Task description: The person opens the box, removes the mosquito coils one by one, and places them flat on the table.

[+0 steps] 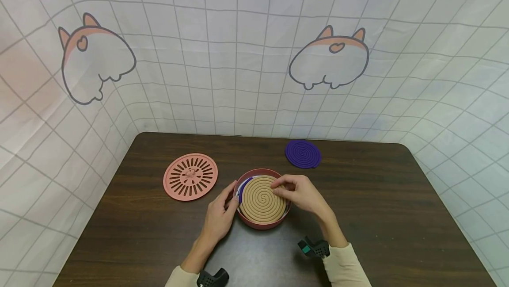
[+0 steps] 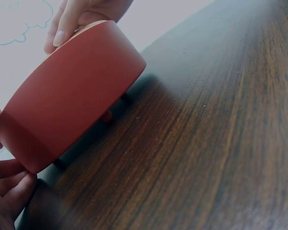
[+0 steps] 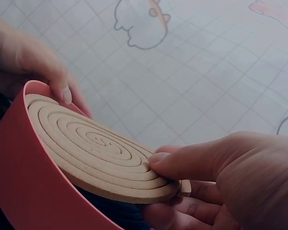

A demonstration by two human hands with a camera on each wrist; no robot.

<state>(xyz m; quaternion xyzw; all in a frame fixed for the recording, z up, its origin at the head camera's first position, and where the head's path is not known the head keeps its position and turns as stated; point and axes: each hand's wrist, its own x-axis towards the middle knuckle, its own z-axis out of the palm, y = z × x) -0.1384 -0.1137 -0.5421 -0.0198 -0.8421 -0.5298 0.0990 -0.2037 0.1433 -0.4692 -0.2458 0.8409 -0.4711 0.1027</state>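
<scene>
Two hands work at one round dish (head view; 12 o'clock points away from the person). The right hand (image 1: 300, 192) pinches the edge of a tan coil (image 1: 262, 200) at its 2 o'clock, thumb on the upper face and fingers beneath; the right-wrist view shows a short end of the spiral projecting at the grip. From these fingertips the body of the coil extends toward 7 to 8 o'clock. Being round, it presents no long axis; its tilt is the governing relation: the pinched edge is raised over a dark gap, while the opposite side lies within the rim of the red dish (image 2: 72, 91). The right hand is the nearer, being in contact; the left hand (image 1: 220, 212) grips the dish at 9 o'clock, its thumb at the rim. Whether that thumb also touches the coil cannot be told. A purple edge (image 1: 244, 189) shows inside the dish, along the coil's 10 o'clock. Farther out on the dark table (image 1: 377, 198), a pink slotted disc (image 1: 190, 176) lies between 9 and 10 o'clock of the dish, and a purple coil (image 1: 303, 154) between 1 and 2.
</scene>
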